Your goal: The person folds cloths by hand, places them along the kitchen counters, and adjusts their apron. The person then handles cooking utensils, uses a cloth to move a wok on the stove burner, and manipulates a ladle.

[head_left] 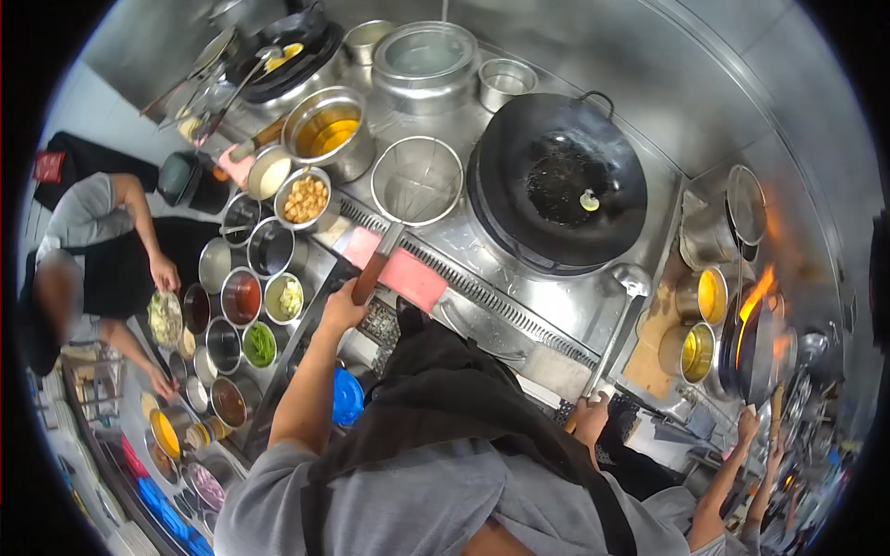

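My left hand [343, 308] is closed around the wooden handle of a wire mesh strainer [417, 176], whose round basket is over the steel stove top. Its mesh looks bare. In my right hand [591, 415] is the long handle of a steel ladle [632, 279]; the ladle's bowl lies near the front right of the wok. The large black wok [505, 176] sits on the burner ahead of me. Dark oil shows in its bottom, with one small pale piece of food [589, 200] in it.
Left of me stand several steel pots of ingredients, including fried golden cubes [306, 199] and chopped greens [260, 345]. A co-worker [93, 222] there holds a plate [166, 320]. At right, flames [758, 292] rise around another wok, beside another person's hands [747, 422]. Pink cloth [413, 278] lies along the stove edge.
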`<act>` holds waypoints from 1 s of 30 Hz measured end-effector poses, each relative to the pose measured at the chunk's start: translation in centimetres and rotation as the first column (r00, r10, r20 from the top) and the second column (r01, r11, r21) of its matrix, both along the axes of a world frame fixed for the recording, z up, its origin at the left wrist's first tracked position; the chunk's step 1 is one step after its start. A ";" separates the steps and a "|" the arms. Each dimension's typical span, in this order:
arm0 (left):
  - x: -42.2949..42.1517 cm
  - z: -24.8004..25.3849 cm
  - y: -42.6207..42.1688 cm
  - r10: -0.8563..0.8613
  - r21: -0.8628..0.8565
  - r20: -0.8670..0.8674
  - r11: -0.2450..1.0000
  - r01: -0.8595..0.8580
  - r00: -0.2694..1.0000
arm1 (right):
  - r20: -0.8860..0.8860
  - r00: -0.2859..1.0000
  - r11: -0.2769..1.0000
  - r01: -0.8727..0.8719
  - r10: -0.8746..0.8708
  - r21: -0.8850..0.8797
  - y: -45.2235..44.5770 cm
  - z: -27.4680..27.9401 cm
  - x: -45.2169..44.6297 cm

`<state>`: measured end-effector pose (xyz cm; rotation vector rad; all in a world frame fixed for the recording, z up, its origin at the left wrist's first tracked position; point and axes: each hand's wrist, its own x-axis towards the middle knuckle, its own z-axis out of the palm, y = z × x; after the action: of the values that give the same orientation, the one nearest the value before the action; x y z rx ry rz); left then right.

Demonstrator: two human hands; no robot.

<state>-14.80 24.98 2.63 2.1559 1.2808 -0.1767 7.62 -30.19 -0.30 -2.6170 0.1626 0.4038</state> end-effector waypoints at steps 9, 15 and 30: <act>-2.5 -3.0 1.3 0.018 -0.021 0.234 1.000 -0.013 0.972 | 0.063 0.977 0.935 0.175 -0.204 0.307 0.5 3.1 1.9; -8.4 -2.6 -0.2 0.520 -0.308 0.452 0.854 -0.420 0.725 | 0.197 0.957 0.923 0.132 -0.214 0.362 9.0 8.4 4.1; -24.4 -16.7 -6.0 0.681 -0.487 -0.116 0.596 -0.638 0.723 | 0.277 0.674 0.661 -0.735 0.685 0.152 62.5 14.4 26.5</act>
<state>-39.16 18.98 -14.11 1.1282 1.6814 -0.0859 34.16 32.30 14.07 -2.3350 -0.9707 0.3794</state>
